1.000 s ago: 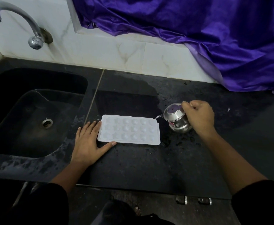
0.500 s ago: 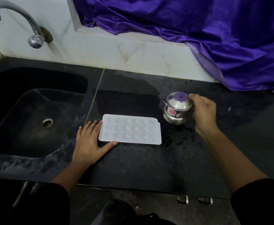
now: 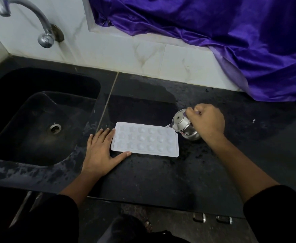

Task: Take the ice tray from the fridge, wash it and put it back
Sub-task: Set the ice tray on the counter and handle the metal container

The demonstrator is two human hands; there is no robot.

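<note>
Nearest the camera, the counter's front edge runs below both black sleeves, and the bare dark stone between the two forearms lies open and unoccupied. The left hand rests flat on the counter with fingers spread wide and holding nothing; its thumb lies along the near long edge of the white ice tray and its fingertips touch the tray's short left edge. The tray lies flat on the counter, cavities up, just right of that palm. To the left of the left hand the counter drops straight into the black sink, with only a narrow wet strip between. The right hand is closed around a small steel jug, which is tipped toward the tray so its spout sits at the tray's far right corner. Right of that hand the wet counter is free as far as the purple cloth. Beyond lie the white tiled wall and the tap over the sink. Half a second ago the jug stood upright and clear of the tray; the left hand and tray have stayed put.
</note>
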